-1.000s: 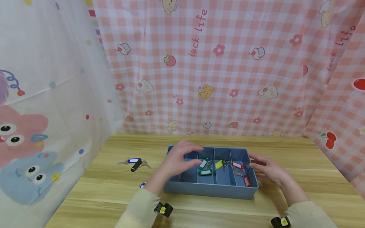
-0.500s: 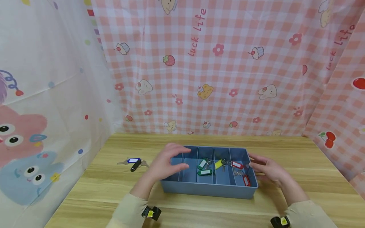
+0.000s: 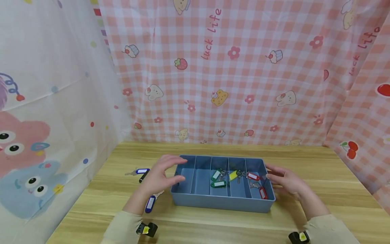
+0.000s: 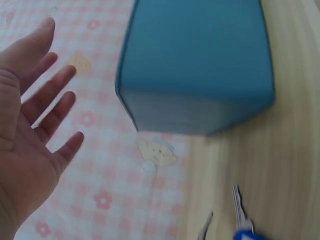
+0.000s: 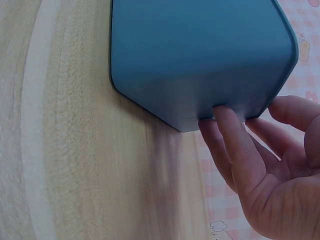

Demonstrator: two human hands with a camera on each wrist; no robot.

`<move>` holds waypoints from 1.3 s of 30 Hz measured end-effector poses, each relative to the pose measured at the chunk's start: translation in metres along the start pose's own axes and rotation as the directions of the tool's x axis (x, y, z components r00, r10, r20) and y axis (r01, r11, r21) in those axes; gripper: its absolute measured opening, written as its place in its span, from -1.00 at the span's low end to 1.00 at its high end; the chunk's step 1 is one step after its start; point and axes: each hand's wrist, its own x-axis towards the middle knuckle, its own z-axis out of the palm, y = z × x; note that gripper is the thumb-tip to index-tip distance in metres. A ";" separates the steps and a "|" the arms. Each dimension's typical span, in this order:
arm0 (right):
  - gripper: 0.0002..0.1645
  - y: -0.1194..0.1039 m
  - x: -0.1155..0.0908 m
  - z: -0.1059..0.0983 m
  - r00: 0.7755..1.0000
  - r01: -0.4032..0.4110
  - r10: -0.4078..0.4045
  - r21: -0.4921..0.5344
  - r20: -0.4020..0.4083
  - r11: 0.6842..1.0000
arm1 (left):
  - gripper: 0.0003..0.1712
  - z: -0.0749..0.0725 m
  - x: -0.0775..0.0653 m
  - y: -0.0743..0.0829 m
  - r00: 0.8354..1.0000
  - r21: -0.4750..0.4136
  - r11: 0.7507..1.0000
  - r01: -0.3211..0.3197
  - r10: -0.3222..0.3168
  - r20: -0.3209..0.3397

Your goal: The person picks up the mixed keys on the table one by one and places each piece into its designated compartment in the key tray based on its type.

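Observation:
A blue-grey tray (image 3: 223,202) with dividers stands on the wooden table. My left hand (image 3: 156,174) hovers at its left end, thumb and fingers spread; the left wrist view shows its palm apart from the end wall, holding nothing. On the other side my right hand (image 3: 286,181) rests its fingertips on the tray's right end wall, thumb at the rim. Keys with green tags (image 3: 218,184), a yellow tag (image 3: 233,175) and red tags (image 3: 253,176) lie in the tray's right-hand compartments. The two left compartments are bare.
Left of the tray lie a key with a blue tag (image 3: 142,171), a black tag (image 3: 143,176) partly behind my left hand, and another blue-tagged key (image 3: 150,204) nearer me. A pink checked cloth (image 3: 231,78) hangs behind the table.
My left hand has moved left from over the tray to beside its left end, uncovering the left compartments and the nearer blue tag. The right hand stays in place.

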 end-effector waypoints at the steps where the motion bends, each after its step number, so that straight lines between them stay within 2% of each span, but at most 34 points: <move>1: -0.22 0.000 0.000 0.000 1.000 -0.001 0.001 -0.001 -0.001 1.000 | -0.43 -0.001 -0.002 -0.002 1.000 0.006 1.000 -0.003 0.003 -0.004; 11: -0.20 0.000 0.000 0.000 1.000 0.005 -0.005 0.007 0.003 1.000 | -0.40 -0.017 -0.022 -0.022 0.994 0.050 0.995 -0.089 0.092 -0.065; 17: -0.21 0.000 0.000 0.000 1.000 0.004 -0.004 0.010 0.008 1.000 | -0.32 -0.028 -0.033 -0.035 0.976 0.055 0.980 -0.189 0.194 -0.104; 19: -0.21 0.000 0.000 -0.001 1.000 0.007 -0.007 0.012 0.009 1.000 | -0.30 -0.030 -0.037 -0.039 0.972 0.054 0.978 -0.201 0.206 -0.114; 22: -0.21 0.001 0.000 -0.001 1.000 0.010 -0.010 0.018 0.010 1.000 | -0.30 -0.033 -0.043 -0.045 0.976 0.067 0.981 -0.180 0.187 -0.114; 29: -0.22 0.000 0.000 0.000 1.000 0.006 -0.006 0.027 0.015 1.000 | -0.30 -0.043 -0.056 -0.048 0.996 0.073 0.996 -0.056 0.060 -0.060; 36: -0.24 -0.001 0.000 0.000 1.000 -0.011 0.011 0.036 0.002 0.999 | -0.28 -0.050 -0.063 -0.051 0.998 0.086 0.995 -0.054 0.056 -0.025; 39: -0.23 -0.001 0.000 0.000 1.000 -0.011 0.011 0.029 0.003 1.000 | -0.31 -0.052 -0.068 -0.053 1.000 0.098 0.995 -0.012 0.013 -0.004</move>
